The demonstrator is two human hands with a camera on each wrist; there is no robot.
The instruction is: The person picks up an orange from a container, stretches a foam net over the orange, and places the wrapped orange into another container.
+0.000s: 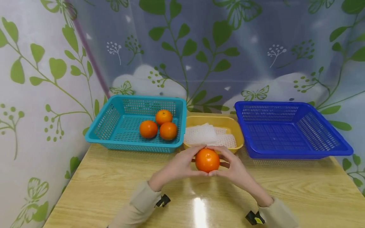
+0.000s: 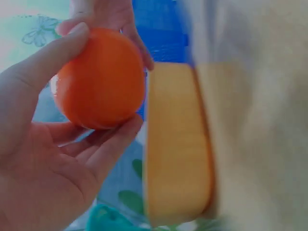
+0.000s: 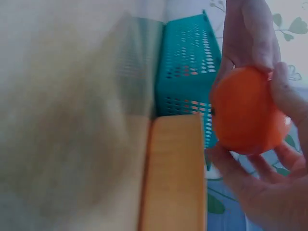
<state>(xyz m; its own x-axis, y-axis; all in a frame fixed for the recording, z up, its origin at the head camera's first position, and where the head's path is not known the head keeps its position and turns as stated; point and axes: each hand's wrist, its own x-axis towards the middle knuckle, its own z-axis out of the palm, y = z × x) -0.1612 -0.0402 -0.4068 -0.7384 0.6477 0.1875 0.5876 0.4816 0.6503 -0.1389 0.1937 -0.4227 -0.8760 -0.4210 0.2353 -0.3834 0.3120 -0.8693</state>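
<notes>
Holding the fruit [image 1: 207,160] between them, the left hand [image 1: 179,164] and the right hand [image 1: 234,167] curl fingers and thumbs round its sides, just on the near side of the yellow basket [image 1: 230,124]. Its skin looks smooth and glossy, so it could slip if one hand loosened or they pressed unevenly; dropped, it might roll across the worktop [image 1: 291,186] and bruise. Moved forward too low, it could knock the basket's rim and disturb the white nets [image 1: 201,134].
</notes>
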